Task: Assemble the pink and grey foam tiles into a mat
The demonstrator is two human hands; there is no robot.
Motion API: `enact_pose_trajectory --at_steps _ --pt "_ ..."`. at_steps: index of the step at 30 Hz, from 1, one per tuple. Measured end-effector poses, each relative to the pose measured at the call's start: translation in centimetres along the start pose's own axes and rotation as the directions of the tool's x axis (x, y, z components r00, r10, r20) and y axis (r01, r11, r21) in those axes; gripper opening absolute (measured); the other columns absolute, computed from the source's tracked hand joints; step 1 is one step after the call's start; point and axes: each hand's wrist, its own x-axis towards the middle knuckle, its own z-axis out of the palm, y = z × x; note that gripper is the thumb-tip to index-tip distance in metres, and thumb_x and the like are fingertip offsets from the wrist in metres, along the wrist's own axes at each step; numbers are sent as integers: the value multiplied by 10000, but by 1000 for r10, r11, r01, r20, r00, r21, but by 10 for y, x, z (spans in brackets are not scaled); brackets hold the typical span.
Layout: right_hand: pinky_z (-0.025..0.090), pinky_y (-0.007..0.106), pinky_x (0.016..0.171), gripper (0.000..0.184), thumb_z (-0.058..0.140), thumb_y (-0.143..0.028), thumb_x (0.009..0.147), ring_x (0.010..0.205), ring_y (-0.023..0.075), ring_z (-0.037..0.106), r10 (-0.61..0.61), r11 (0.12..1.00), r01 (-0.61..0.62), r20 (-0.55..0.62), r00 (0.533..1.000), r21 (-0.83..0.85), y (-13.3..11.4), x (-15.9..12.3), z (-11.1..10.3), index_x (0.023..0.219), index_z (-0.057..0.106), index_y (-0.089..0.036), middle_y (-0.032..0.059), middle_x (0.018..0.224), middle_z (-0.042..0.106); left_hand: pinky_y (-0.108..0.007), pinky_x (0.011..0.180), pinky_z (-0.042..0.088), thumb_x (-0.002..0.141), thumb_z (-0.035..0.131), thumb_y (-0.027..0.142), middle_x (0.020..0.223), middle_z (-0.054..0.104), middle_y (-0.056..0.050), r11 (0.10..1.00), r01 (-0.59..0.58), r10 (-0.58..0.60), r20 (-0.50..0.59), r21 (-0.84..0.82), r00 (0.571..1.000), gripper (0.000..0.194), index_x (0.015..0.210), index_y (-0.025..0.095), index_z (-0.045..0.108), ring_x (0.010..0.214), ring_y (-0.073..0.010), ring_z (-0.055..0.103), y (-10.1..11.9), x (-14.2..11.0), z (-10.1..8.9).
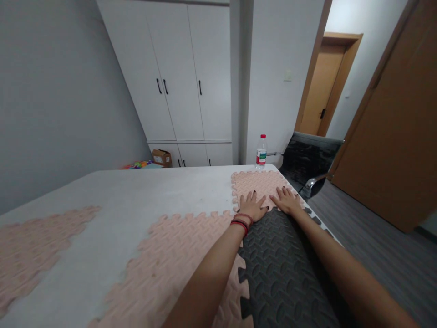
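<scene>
White tabletop [136, 191] is running wide, frame ctr-L; nr its R edge, we're splaying L hand [251, 208] & R hand [287, 202] flat on pink foam tile [257, 181].

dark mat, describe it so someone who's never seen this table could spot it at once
On the white table, follow the right edge from the red-capped bottle toward the camera. Just past the far pink mat, the dark mat lies along that edge, a nearer pink mat on its left. Its charcoal colour sets it apart from its pink neighbours.
</scene>
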Motion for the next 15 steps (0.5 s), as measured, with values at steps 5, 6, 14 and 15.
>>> enact_pose_trajectory --at_steps 5,6,14,15 --pt "72 580 1048 774 179 -689 830 1375 285 116 5 1000 -5 -10 1000 -16 -2 -4 -3 1439 220 -214 120 1504 185 -576 1085 100 863 295 564 1508 240 -23 991 -131 132 70 -21 989 536 1365 378 327 1385 -279 153 6 -33 -18" --pt "79 581 1047 771 179 -686 832 1375 285 118 5 1000 -5 -15 1000 -18 -2 -5 -3 1438 226 -211 122 1503 187 -544 1090 142 859 309 572 1494 280 -22 988 -155 157 80 -27 984 538 1359 377 340 1376 -263 196 7 -45 -25" --pt "109 568 1047 743 178 -668 836 1374 275 125 -5 1000 4 -39 999 -26 3 -6 2 1426 256 -223 108 1500 204 -232 884 417 877 327 423 1194 611 -26 985 171 -167 -143 18 976 431 1249 257 467 1050 -130 566 -106 -216 -122" --pt "110 563 1049 738 170 -665 838 1374 273 124 -6 1000 5 -41 999 -30 4 -5 3 1426 253 -226 103 1501 204 -247 808 445 868 320 390 1055 666 -42 957 287 -277 -178 34 944 385 1136 228 544 940 -150 608 -132 -246 -135"
